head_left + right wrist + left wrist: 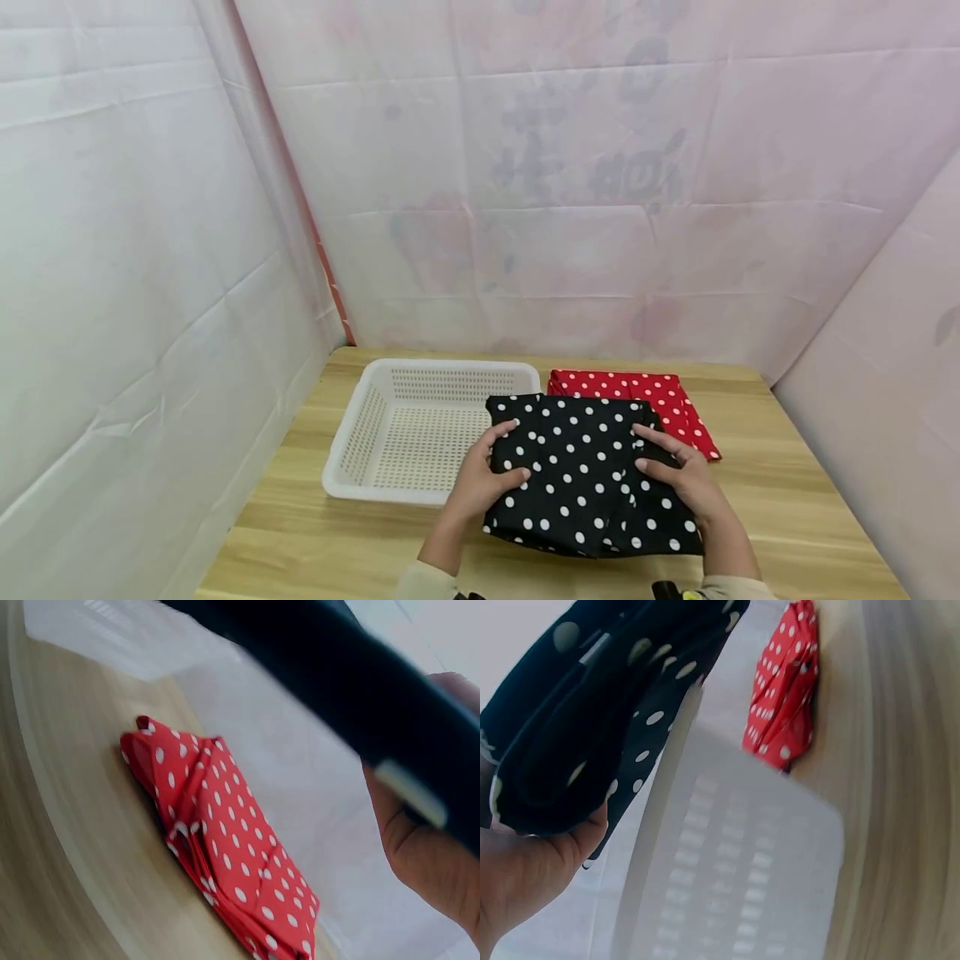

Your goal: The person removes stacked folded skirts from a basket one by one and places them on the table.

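Both hands hold a folded black cloth with white polka dots [573, 475] up off the table. At its left side my left hand [480, 479] grips the edge, thumb on top; the left wrist view shows the fabric bunched above that hand [536, 874]. My right hand [693, 479] holds the opposite side, thumb and a finger on the upper face. Behind the black cloth lies a folded red cloth with white dots [637, 396], partly covered in the head view. The right wrist view shows the red cloth [232, 840] flat on the table, apart from the black one.
A white perforated plastic basket [341, 442] stands at the left, beside the black cloth, whose corner overlaps its right rim in the head view. Wood-grain tabletop [300, 542] lies beneath everything. Pale fabric walls [562, 250] enclose the back and sides.
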`<state>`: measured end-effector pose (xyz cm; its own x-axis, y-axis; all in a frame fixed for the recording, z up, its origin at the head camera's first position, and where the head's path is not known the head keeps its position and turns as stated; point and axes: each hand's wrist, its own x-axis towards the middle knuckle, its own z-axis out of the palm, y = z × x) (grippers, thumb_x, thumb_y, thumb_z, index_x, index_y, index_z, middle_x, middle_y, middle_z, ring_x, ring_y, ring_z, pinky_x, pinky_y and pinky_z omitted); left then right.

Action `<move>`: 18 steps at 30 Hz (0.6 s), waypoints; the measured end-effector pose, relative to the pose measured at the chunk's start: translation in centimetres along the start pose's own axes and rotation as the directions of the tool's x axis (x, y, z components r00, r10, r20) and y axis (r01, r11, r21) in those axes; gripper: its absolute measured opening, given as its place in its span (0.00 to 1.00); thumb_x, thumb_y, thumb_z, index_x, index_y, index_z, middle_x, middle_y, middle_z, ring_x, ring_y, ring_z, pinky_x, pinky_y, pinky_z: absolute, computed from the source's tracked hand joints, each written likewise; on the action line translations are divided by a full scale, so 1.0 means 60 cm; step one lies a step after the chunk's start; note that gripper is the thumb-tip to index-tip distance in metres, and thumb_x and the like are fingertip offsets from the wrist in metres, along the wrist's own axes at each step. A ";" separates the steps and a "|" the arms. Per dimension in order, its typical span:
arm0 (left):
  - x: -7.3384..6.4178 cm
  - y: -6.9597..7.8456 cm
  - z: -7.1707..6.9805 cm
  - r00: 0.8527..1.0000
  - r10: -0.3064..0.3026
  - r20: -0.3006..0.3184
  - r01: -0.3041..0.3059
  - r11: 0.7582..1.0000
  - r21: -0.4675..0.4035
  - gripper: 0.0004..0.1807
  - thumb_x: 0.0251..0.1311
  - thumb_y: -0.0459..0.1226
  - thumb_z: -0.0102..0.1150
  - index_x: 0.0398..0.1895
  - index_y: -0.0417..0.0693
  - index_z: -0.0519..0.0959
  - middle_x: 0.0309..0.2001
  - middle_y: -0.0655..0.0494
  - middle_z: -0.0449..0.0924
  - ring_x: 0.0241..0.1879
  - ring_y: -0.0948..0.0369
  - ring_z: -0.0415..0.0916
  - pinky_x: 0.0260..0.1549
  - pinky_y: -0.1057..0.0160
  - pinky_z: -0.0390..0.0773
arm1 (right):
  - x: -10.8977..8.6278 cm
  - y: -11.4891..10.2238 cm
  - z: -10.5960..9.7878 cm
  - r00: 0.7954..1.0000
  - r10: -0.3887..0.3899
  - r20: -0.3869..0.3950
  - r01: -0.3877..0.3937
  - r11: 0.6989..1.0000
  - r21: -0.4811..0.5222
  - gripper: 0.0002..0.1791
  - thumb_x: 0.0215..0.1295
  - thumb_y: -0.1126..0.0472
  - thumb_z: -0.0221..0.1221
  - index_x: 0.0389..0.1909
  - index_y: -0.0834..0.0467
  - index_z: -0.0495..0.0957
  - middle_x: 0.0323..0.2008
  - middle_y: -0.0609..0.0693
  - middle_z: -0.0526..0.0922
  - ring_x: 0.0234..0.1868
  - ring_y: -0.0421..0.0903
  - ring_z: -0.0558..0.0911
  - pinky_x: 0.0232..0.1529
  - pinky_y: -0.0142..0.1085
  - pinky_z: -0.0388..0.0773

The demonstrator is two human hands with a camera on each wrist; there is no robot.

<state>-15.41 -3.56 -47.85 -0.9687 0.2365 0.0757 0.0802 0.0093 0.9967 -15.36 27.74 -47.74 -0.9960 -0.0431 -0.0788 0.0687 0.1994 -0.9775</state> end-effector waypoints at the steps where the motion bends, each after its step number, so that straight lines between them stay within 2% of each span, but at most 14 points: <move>1: 0.000 -0.002 0.006 1.000 -0.001 0.004 0.001 1.000 0.004 0.36 0.46 0.30 0.67 0.63 0.52 0.68 0.54 0.43 0.70 0.43 0.54 0.76 0.36 0.59 0.79 | -0.003 0.003 -0.004 1.000 0.009 -0.010 -0.009 1.000 -0.007 0.30 0.59 0.60 0.63 0.63 0.57 0.68 0.63 0.56 0.61 0.50 0.35 0.68 0.43 0.31 0.73; 4: 0.004 -0.009 0.023 1.000 -0.001 0.009 0.001 1.000 0.016 0.36 0.46 0.30 0.68 0.62 0.52 0.68 0.54 0.45 0.70 0.44 0.56 0.75 0.37 0.60 0.78 | -0.011 0.012 -0.017 0.999 0.021 -0.037 -0.022 0.999 -0.027 0.30 0.58 0.58 0.63 0.63 0.55 0.69 0.60 0.47 0.65 0.50 0.35 0.67 0.43 0.29 0.73; 6: 0.008 -0.013 0.035 1.000 -0.005 0.016 0.005 1.000 0.026 0.36 0.45 0.30 0.69 0.62 0.52 0.69 0.53 0.46 0.71 0.43 0.57 0.76 0.37 0.62 0.78 | -0.015 0.015 -0.026 0.998 0.025 -0.049 -0.027 0.999 -0.046 0.31 0.59 0.58 0.63 0.63 0.56 0.68 0.59 0.44 0.66 0.51 0.35 0.67 0.43 0.28 0.72; 13: 0.014 -0.022 0.071 0.998 -0.041 0.041 0.038 0.997 0.066 0.37 0.43 0.32 0.71 0.60 0.54 0.70 0.52 0.51 0.72 0.41 0.60 0.75 0.36 0.63 0.77 | -0.036 0.024 -0.053 0.993 0.090 -0.077 -0.098 0.989 -0.112 0.32 0.60 0.55 0.62 0.65 0.53 0.66 0.66 0.60 0.55 0.59 0.50 0.59 0.43 0.25 0.68; 15: 0.014 -0.020 0.080 0.997 -0.045 0.056 0.041 0.996 0.076 0.36 0.43 0.32 0.71 0.60 0.54 0.70 0.51 0.51 0.73 0.41 0.60 0.75 0.37 0.62 0.77 | -0.043 0.028 -0.061 0.991 0.100 -0.092 -0.111 0.986 -0.123 0.32 0.60 0.54 0.62 0.65 0.52 0.66 0.66 0.58 0.56 0.58 0.47 0.60 0.43 0.25 0.68; 18: 0.013 -0.019 0.095 0.995 -0.052 0.081 0.045 0.995 0.091 0.36 0.43 0.33 0.72 0.60 0.55 0.71 0.51 0.53 0.73 0.43 0.61 0.74 0.39 0.63 0.76 | -0.053 0.037 -0.074 0.989 0.097 -0.115 -0.112 0.985 -0.131 0.30 0.60 0.54 0.62 0.65 0.51 0.68 0.62 0.46 0.61 0.54 0.37 0.63 0.43 0.24 0.67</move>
<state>-14.95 2.14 -49.07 -0.9493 0.3137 0.0210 0.0577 0.1082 0.9925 -12.29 32.69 -48.78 -0.9846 0.0888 -0.1503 0.1714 0.3290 -0.9286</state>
